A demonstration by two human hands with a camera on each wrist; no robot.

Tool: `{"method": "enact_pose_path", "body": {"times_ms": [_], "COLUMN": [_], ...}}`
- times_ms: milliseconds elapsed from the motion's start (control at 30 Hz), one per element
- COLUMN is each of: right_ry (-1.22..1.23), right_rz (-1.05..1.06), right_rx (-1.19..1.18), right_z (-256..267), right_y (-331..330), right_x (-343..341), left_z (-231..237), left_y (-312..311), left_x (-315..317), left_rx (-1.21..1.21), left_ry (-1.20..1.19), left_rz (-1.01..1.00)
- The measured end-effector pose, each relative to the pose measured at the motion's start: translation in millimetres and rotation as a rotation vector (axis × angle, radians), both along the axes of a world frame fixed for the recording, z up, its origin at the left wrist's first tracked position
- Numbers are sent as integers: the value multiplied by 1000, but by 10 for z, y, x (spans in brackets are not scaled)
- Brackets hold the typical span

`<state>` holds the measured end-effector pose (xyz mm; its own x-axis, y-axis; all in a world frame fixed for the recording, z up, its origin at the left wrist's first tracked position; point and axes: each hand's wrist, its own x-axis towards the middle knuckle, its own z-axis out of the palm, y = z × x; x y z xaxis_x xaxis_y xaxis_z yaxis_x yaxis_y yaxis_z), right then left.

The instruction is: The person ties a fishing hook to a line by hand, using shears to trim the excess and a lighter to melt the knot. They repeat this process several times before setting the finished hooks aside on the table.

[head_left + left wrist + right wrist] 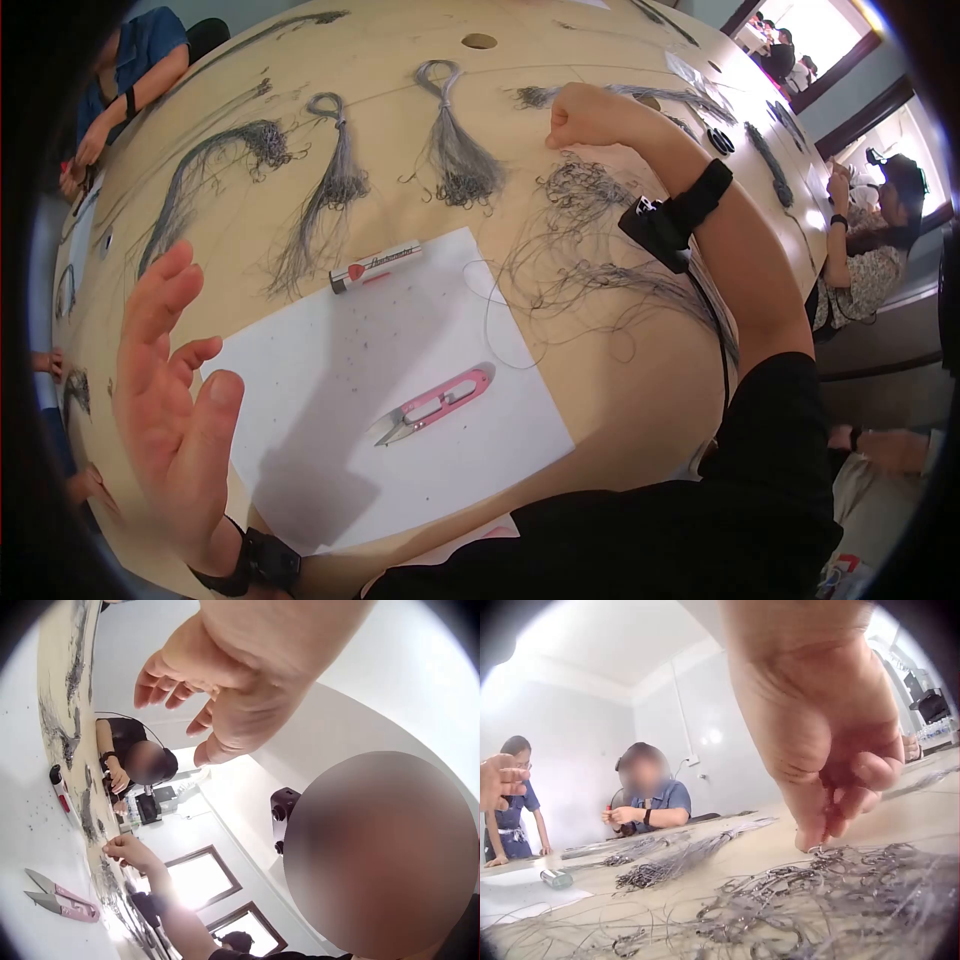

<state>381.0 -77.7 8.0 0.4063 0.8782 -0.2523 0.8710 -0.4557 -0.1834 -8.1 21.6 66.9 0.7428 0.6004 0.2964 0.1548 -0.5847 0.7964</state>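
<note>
My right hand (597, 118) reaches over a loose, tangled pile of fish hooks on thin grey lines (590, 185). In the right wrist view its fingers are curled, and thumb and fingertips pinch a small fish hook (816, 850) at the pile's edge; most of it is hidden. Raised at the left of the head view, my left hand (180, 395) holds nothing, its fingers loosely bent and apart. Pink thread snips (432, 407) lie on a white paper sheet (500, 440) between the hands. A white marker (376, 267) rests near the sheet's far edge.
Beyond the sheet lie two looped bundles of hooked lines (340, 170) (447, 140) and a loose bundle (200, 160). Another bundle (640, 92) stretches behind my right hand. Dark specks dot the paper. Other people sit or stand around the table (560, 60).
</note>
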Motion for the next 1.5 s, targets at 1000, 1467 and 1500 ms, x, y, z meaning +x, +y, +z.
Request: {"method": "enact_pose_path", "body": {"times_ms": [1000,1467,1500], "right_ry": [1049,1171,1148], "right_rz": [490,455,426], "right_rx": [712,594,658], "right_z": [903,711,712], "right_y": [370,396,412], "right_x": [-2294,-2304,-2286], "left_z": [-81,-246,-248], "left_y": [-42,-14,-14], "left_x": [-86,10,15], "left_rx": [-21,-387,-387], "left_ry": [-522,-506,-505], "left_rz": [-163,-155,-153]}}
